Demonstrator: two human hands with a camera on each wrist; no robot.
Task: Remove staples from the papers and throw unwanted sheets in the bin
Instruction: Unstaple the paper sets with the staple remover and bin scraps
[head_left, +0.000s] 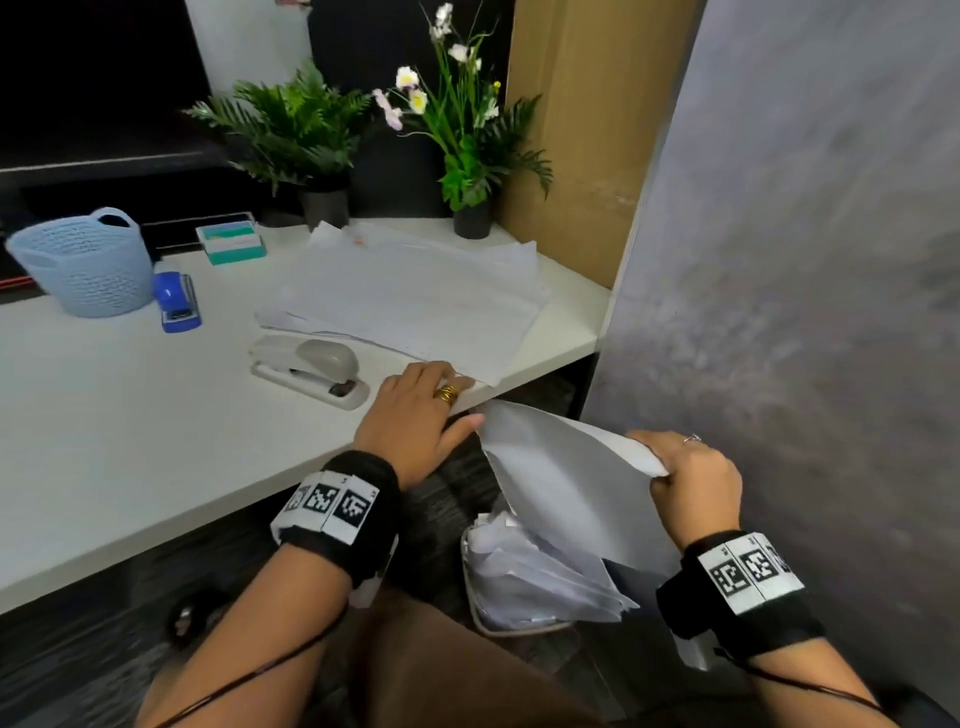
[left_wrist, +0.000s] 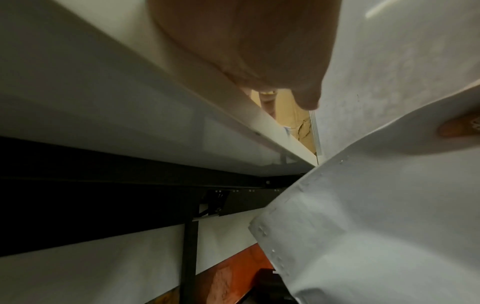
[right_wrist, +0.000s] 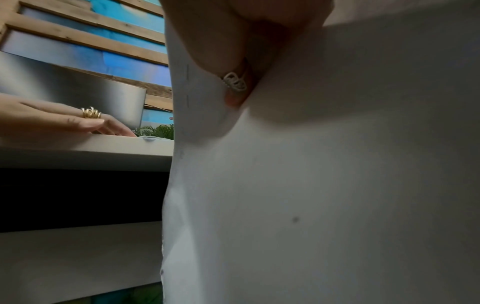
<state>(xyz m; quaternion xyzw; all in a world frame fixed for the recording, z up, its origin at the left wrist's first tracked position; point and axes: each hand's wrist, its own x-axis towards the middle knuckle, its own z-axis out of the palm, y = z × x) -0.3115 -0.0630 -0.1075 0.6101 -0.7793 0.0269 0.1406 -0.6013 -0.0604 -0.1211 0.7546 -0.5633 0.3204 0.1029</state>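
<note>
My right hand (head_left: 691, 478) grips the upper edge of a white sheet (head_left: 561, 483), which hangs bent over a small bin (head_left: 480, 613) full of discarded papers on the floor. The same sheet (right_wrist: 324, 185) fills the right wrist view, with staple holes along its left edge. My left hand (head_left: 421, 405) rests flat on the white desk's (head_left: 156, 415) front edge, fingers straight, touching the corner of the paper stack (head_left: 415, 296). Its thumb points toward the hanging sheet (left_wrist: 376, 216). A grey stapler (head_left: 311, 371) lies just left of that hand.
A blue stapler (head_left: 176, 301) and a light blue basket (head_left: 85, 265) stand at the desk's far left, a card box (head_left: 231, 241) behind. Two potted plants (head_left: 467, 130) line the back. A grey partition (head_left: 805, 260) rises on the right.
</note>
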